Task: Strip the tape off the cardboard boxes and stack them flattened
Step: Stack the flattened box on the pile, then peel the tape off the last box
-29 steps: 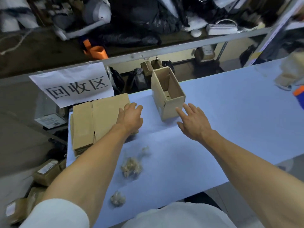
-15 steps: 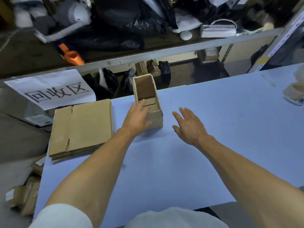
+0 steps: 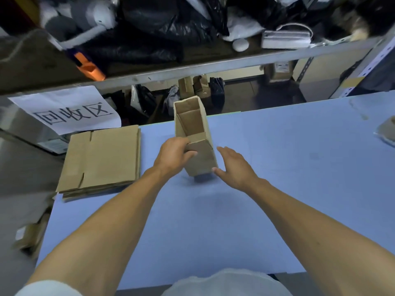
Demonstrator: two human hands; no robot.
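One open cardboard box (image 3: 193, 133) stands mid-table, beside the flattened stack (image 3: 100, 159). Left hand (image 3: 173, 155) grips its near rim; right hand (image 3: 234, 165), fingers straight, touches its side. Best steadied two-handed before peeling tape.

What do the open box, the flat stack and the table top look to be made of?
Open box: plain brown cardboard, matte, with folded flaps inside; the left hand grips its near end. Flat stack: the same matte brown cardboard, layered edges and flap slits showing. Table: a smooth, pale blue surface with a slight sheen, perhaps laminate or a plastic sheet; the material is not certain.
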